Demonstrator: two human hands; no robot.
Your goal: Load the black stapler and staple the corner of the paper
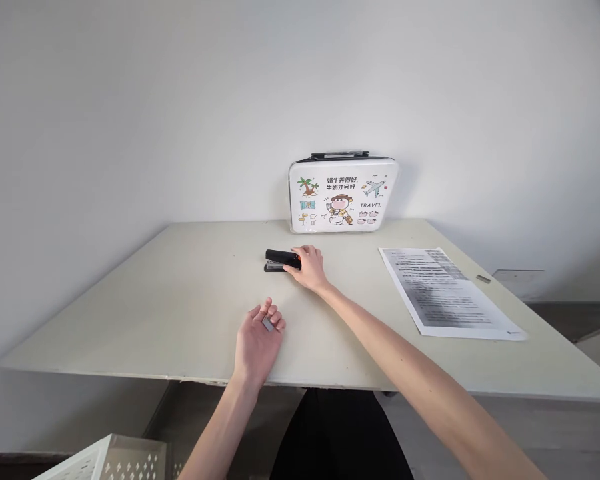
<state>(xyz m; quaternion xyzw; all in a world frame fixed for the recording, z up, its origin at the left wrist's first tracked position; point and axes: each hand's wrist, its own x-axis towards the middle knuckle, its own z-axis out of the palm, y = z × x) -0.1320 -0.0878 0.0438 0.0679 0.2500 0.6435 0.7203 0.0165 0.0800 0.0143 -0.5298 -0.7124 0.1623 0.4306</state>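
A black stapler [281, 259] lies on its base on the pale table, its nose pointing left. My right hand [310, 267] is closed round the stapler's right end, with thumb and fingers on either side. Nearer to me, my left hand [261, 339] rests palm up above the table's front part. Its fingers are curled over a small grey strip of staples [267, 325], which shows against the fingers.
A white case [343, 197] with cartoon prints stands upright against the wall at the back. Printed paper sheets [445, 293] lie on the right, beside another small grey staple strip [483, 279]. A white perforated basket [130, 460] is below the table at lower left.
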